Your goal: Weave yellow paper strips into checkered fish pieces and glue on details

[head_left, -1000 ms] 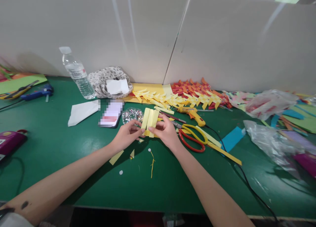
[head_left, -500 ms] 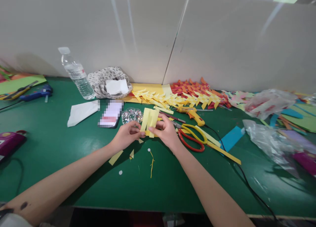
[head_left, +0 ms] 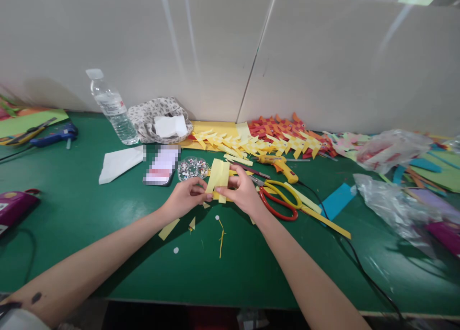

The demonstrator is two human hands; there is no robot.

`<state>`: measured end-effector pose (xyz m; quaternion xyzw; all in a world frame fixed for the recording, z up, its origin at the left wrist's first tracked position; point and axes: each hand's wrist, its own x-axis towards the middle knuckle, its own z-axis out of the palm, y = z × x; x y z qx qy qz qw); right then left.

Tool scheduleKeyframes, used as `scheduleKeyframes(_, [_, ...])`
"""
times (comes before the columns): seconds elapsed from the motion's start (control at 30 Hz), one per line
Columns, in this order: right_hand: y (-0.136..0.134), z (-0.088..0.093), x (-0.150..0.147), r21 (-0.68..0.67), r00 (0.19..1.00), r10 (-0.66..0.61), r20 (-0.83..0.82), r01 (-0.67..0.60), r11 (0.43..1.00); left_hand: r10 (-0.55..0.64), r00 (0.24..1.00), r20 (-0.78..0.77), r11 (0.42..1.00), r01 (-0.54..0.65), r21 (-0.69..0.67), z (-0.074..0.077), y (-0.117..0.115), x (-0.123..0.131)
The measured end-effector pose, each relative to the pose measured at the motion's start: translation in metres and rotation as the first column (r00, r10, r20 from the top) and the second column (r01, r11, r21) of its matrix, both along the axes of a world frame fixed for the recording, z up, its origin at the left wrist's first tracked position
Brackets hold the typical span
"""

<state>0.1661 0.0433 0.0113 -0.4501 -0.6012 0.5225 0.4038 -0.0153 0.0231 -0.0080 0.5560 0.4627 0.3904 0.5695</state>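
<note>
Pale yellow paper strips (head_left: 218,174) stand side by side between my hands, crossed low down by a deeper yellow strip. My left hand (head_left: 190,196) is closed, pinching the left end of the cross strip. With thumb and fingers, my right hand (head_left: 239,188) grips the pale strips from the right. Just behind the paper sits a clear round case (head_left: 192,168) of small googly eyes. Close to my right hand lie scissors (head_left: 280,198) with red and yellow handles. Paper scraps (head_left: 168,229) and a thin yellow string of glue or paper (head_left: 221,241) lie in front.
Woven yellow paper pieces (head_left: 230,141) and red-orange ones (head_left: 276,129) line the wall. A yellow glue gun (head_left: 280,166) trails a black cord to the right. A phone (head_left: 161,166), water bottle (head_left: 113,107) and patterned cloth bag (head_left: 143,117) stand left; plastic bags (head_left: 395,208) lie right.
The pale strips have closed together; the gap between them has narrowed. Both hands stay in nearly the same place, still holding the paper.
</note>
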Motion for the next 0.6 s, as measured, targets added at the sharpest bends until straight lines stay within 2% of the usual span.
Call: scheduleKeyframes(0.6, [-0.0004,-0.0004,-0.0029,0.05,0.999,-0.031,-0.014,0.032,0.998,0.02,1.0,0.002,0.999,-0.019,-0.035,0.0049,-0.0014,0.0029])
